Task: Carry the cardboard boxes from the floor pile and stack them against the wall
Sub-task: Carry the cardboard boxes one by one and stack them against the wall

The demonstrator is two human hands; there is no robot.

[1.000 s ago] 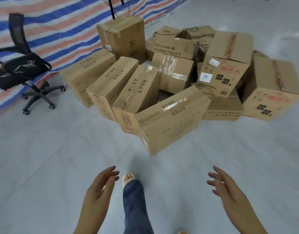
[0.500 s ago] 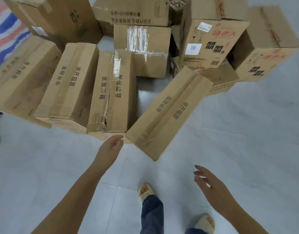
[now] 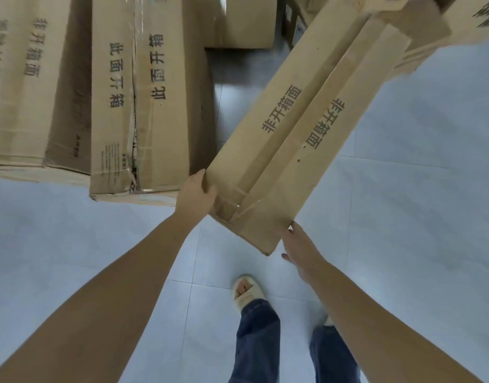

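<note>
Compared with half a second earlier, both hands have closed in on the angled cardboard box [image 3: 287, 150], the nearest of the floor pile, which lies slanting from near centre toward the far right. The left hand [image 3: 194, 196], previously short of the box's near-left corner, now grips that corner, its thumb lying over the top face; its other fingers are hidden below. The right hand [image 3: 300, 248], previously hovering apart with spread fingers, now touches the box's near-right corner with straight fingers, thumb at the edge; whether any finger hooks underneath cannot be told. The view has also drawn closer to the pile. Left of the held box, the neighbouring box [image 3: 143, 106] stands just beside the left hand, and a narrow wedge of floor [image 3: 417, 189] separates the two boxes' long edges. Further boxes [image 3: 237, 20] crowd the far end. Near and right of the angled box the tiled floor lies open; the person's sandalled foot [image 3: 246, 293] stands just near of the box's near edge
</note>
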